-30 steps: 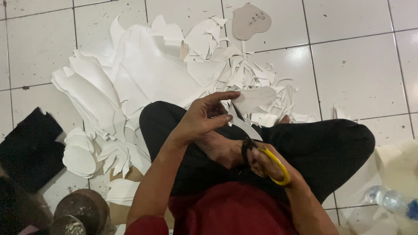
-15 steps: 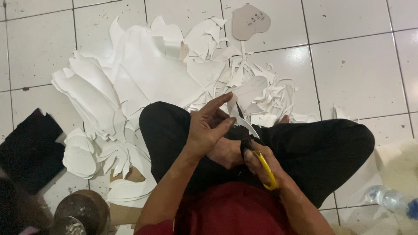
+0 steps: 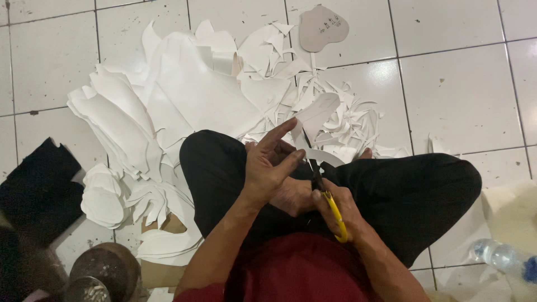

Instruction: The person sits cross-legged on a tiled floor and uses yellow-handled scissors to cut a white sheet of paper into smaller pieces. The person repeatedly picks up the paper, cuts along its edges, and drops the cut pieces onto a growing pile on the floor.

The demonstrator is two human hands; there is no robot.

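I sit cross-legged on a tiled floor in black trousers. My left hand pinches a white sheet piece and holds it upright over my lap. My right hand grips yellow-handled scissors, whose blades run up into the lower edge of that piece. A curved white strip hangs off the cut, beside the blades. The two hands are close together, almost touching.
A heap of white sheets and offcuts covers the floor ahead and to the left. A brown heart-shaped template lies beyond it. Black material lies left, a round metal tin lower left, a plastic bottle lower right.
The white piece has turned from lying flat to standing upright in my left hand. My right hand with the scissors has moved up and closer to the left hand, and a curved strip has come away.
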